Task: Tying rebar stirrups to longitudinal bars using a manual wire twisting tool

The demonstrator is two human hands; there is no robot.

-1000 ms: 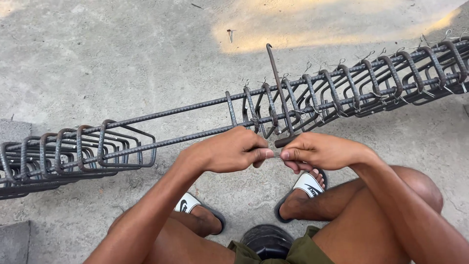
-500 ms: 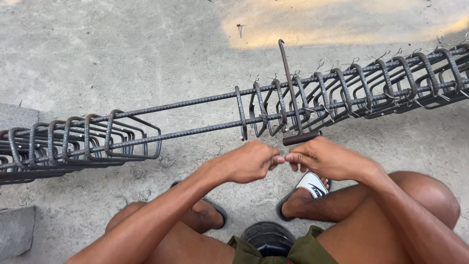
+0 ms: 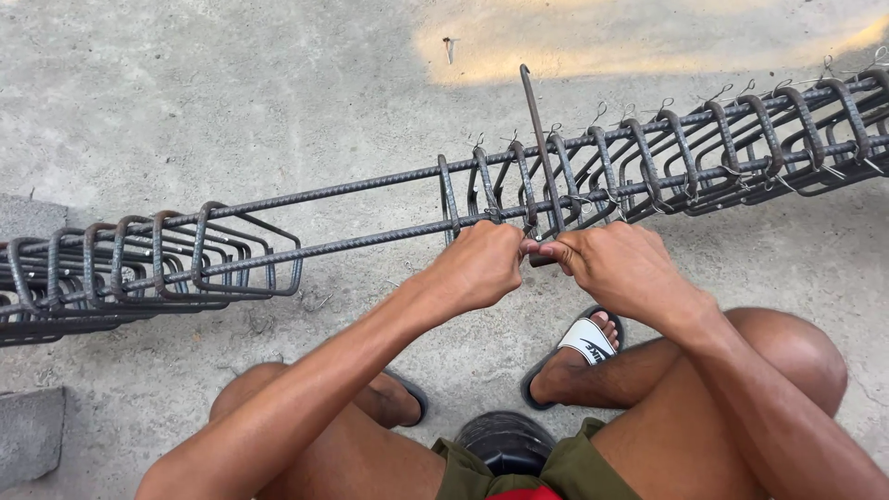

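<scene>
Your left forearm enters from the lower left and runs up to the right. Your left hand point(image 3: 477, 268) is curled into a tight fist against the near long bar of the rebar cage point(image 3: 370, 218), its fingertips pinched together at the point where a stirrup crosses that bar. What the fingertips pinch is hidden by the knuckles.

The rebar cage lies on the concrete floor point(image 3: 231, 93). Its long axis runs from the left edge, low, to the right edge, higher. The rectangular stirrups stand across that axis. One group is bunched at the left point(image 3: 148, 268); a denser group begins at your hands and continues to the right edge point(image 3: 704, 153). Between the two groups the long bars are bare. Short tie wire tails point(image 3: 722, 93) stick up from the far bar on the right.

Your right hand point(image 3: 616, 264) meets the left one thumb to thumb and is closed around the lower end of a thin steel hook tool point(image 3: 535, 139). The tool points up and away from you, nearly upright in the view, with its tip bent to the left.

A grey concrete block point(image 3: 30, 435) lies at the lower left. A white slide sandal point(image 3: 585, 341) with a black mark on its strap is on your right foot.
</scene>
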